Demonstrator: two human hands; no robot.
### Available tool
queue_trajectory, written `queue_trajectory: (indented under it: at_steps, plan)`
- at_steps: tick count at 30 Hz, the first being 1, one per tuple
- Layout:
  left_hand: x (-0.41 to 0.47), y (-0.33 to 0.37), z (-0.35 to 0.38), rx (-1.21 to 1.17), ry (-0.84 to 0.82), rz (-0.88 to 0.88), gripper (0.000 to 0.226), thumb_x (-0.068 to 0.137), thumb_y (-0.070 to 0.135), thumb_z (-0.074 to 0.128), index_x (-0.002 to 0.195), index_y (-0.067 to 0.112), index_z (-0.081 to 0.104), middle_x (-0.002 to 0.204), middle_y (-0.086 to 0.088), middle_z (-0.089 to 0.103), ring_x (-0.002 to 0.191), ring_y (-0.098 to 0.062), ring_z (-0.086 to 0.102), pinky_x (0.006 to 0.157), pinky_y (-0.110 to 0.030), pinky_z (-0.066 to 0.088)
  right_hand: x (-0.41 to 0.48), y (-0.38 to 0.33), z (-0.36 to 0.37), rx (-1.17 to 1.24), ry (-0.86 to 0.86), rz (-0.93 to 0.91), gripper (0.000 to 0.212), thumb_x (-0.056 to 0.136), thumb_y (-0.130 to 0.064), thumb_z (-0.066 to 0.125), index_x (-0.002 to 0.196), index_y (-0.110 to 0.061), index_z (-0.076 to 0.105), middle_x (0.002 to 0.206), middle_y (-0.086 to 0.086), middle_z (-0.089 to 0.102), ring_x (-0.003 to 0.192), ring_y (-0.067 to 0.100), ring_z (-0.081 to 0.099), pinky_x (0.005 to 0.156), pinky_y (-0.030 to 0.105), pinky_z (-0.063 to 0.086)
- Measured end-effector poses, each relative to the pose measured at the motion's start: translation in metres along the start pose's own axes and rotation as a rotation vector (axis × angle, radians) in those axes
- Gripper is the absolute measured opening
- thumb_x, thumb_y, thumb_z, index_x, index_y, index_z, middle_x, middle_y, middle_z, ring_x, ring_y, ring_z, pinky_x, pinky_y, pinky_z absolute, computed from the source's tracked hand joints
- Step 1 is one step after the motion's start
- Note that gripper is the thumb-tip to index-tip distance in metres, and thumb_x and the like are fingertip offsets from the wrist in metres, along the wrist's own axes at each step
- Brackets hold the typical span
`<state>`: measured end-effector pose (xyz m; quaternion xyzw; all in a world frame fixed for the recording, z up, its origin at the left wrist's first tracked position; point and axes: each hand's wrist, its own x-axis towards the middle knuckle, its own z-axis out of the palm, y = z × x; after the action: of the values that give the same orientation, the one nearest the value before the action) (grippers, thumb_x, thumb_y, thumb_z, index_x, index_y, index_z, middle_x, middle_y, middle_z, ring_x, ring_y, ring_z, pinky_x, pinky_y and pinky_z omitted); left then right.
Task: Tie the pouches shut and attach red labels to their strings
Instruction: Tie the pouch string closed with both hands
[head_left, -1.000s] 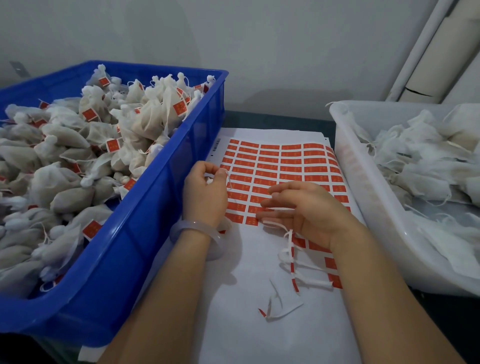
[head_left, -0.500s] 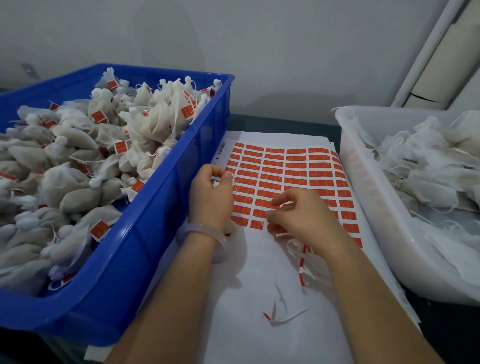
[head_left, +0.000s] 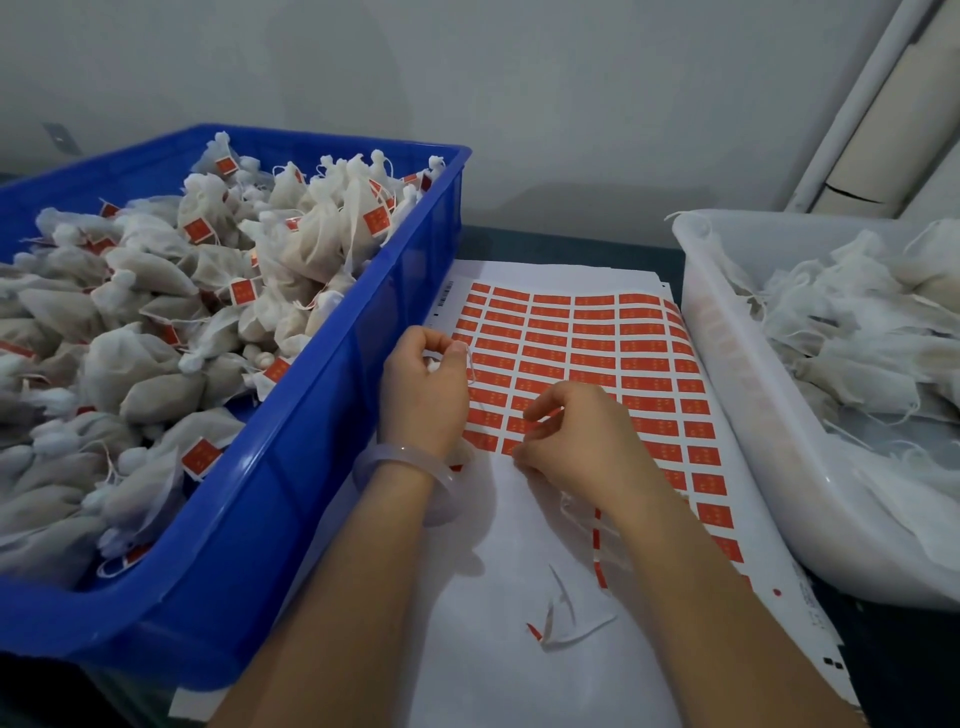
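In the head view, the left hand (head_left: 423, 387) is curling its fingers around a mostly hidden white pouch (head_left: 430, 365). Its string (head_left: 470, 358) is hanging free over the label sheet (head_left: 597, 332), probably ready for tagging. The right hand (head_left: 576, 441) is pinching a red label (head_left: 545, 420) near the sheet's near-left corner, seemingly peeling it. Finished pouches (head_left: 322, 234) are filling the blue crate (head_left: 332, 457) on the left, and untied ones (head_left: 857, 338) are waiting in the white tub (head_left: 737, 415) on the right.

I see dark tabletop (head_left: 561, 244), bare only in strip by back wall and at front right corner. Blue crate (head_left: 332, 395) stands on it at left, translucent white bin (head_left: 737, 395) at right. Between them label sheet (head_left: 519, 597) lies flat, topmost of thin paper stack; left edge against crate, right edge just beside bin.
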<state>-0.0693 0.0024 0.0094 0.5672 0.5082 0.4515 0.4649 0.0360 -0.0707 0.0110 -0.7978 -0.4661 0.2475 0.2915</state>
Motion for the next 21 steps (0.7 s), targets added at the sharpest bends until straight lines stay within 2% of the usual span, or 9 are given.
queue_trajectory:
  at_steps: [3, 6, 13, 16, 21]
  plan:
    - [0.000, 0.000, 0.000, 0.001, 0.001, 0.003, 0.014, 0.095, 0.032, 0.048, 0.081, 0.034, 0.048, 0.084, 0.015, 0.063, 0.060, 0.000, 0.066, 0.044, -0.011, 0.047, 0.002, 0.002, 0.007, 0.002, 0.027, -0.040, 0.034, 0.082, -0.020, 0.071, 0.114, -0.020, 0.060, 0.109, -0.006, 0.063, 0.061, 0.001, 0.046, 0.057, 0.008, 0.033]
    - [0.001, -0.001, 0.000, -0.005, 0.005, 0.002, 0.014, 0.095, 0.031, 0.048, 0.081, 0.034, 0.049, 0.083, 0.014, 0.064, 0.060, 0.000, 0.067, 0.044, -0.012, 0.046, 0.003, 0.005, 0.012, -0.043, 0.041, -0.075, 0.026, 0.087, -0.018, 0.065, 0.112, -0.020, 0.062, 0.108, -0.006, 0.065, 0.058, 0.000, 0.046, 0.050, 0.008, 0.029]
    - [0.002, -0.003, 0.001, -0.018, 0.005, -0.001, 0.013, 0.095, 0.031, 0.048, 0.082, 0.034, 0.050, 0.084, 0.014, 0.064, 0.061, 0.004, 0.066, 0.044, -0.011, 0.046, 0.003, 0.007, 0.013, -0.177, 0.079, -0.058, 0.026, 0.089, -0.027, 0.062, 0.114, -0.021, 0.062, 0.098, -0.009, 0.064, 0.056, 0.002, 0.048, 0.050, 0.009, 0.029]
    - [0.001, -0.002, 0.002, -0.015, 0.009, 0.001, 0.015, 0.095, 0.031, 0.048, 0.081, 0.034, 0.049, 0.082, 0.014, 0.064, 0.059, 0.004, 0.065, 0.043, -0.011, 0.045, 0.001, 0.005, 0.014, -0.206, 0.074, -0.077, 0.027, 0.090, -0.025, 0.060, 0.116, -0.020, 0.061, 0.102, -0.007, 0.065, 0.056, 0.003, 0.047, 0.050, 0.009, 0.028]
    - [0.001, -0.001, 0.002, -0.011, 0.010, 0.015, 0.015, 0.096, 0.030, 0.048, 0.081, 0.033, 0.049, 0.080, 0.014, 0.063, 0.059, 0.007, 0.064, 0.043, -0.010, 0.045, 0.000, 0.000, 0.014, -0.190, 0.078, -0.065, 0.023, 0.092, -0.025, 0.057, 0.114, -0.019, 0.061, 0.101, -0.005, 0.066, 0.062, 0.007, 0.054, 0.056, 0.010, 0.037]
